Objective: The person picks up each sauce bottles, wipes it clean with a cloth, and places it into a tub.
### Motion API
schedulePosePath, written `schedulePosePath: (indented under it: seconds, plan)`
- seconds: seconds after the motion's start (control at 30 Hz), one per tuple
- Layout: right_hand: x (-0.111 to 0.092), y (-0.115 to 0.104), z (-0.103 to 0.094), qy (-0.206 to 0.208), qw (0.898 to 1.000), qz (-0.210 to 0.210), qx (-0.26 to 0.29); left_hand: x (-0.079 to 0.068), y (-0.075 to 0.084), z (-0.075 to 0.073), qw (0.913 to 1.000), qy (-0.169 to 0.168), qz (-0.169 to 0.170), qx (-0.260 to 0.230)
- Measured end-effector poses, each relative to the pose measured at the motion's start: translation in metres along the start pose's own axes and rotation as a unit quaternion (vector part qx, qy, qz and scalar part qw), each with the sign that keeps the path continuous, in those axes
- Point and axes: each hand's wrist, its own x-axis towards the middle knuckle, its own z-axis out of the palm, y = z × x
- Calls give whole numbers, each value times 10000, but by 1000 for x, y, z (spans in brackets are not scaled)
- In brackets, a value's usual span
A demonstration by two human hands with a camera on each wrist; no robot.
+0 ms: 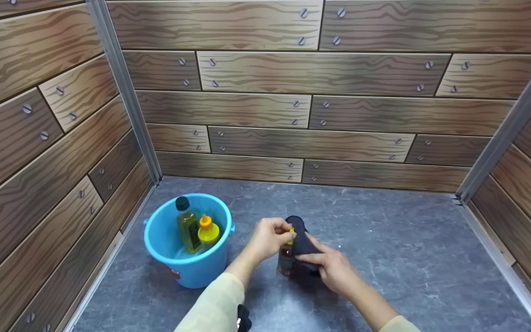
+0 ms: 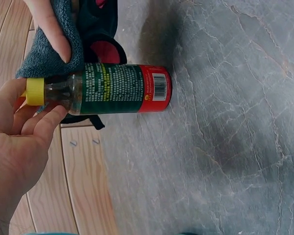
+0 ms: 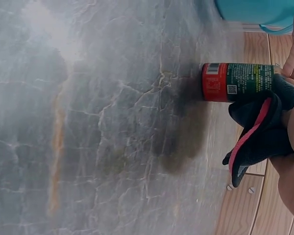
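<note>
A sauce bottle with a green and red label and a yellow cap is upright in front of me. My left hand pinches it at the cap, with fingers behind its neck in the left wrist view. My right hand holds a dark cloth against the bottle's upper side. In the right wrist view, the cloth hangs folded, showing a red-pink edge, and covers part of the bottle. The fuzzy grey-blue side of the cloth lies by the neck in the left wrist view.
Left of my hands stands a light blue bucket. Inside are a tall green bottle with a black cap and a yellow bottle with an orange top. Wood-patterned walls enclose the grey marbled floor.
</note>
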Motion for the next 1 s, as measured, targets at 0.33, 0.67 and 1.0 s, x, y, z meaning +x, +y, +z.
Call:
schedulePosePath:
  seconds: [0.33,0.67,1.0]
  plan:
    - [6,3,5,104,9997,-238,-7,1,-1,0,9998,-113,-73,-141]
    - [-3,6,18,302,9994,-153,-66,0,1,0,9997,-70,-39,-250]
    - [-8,11,32,476,9982,-336,-111,1,-1,2,9993,-9,37,-359]
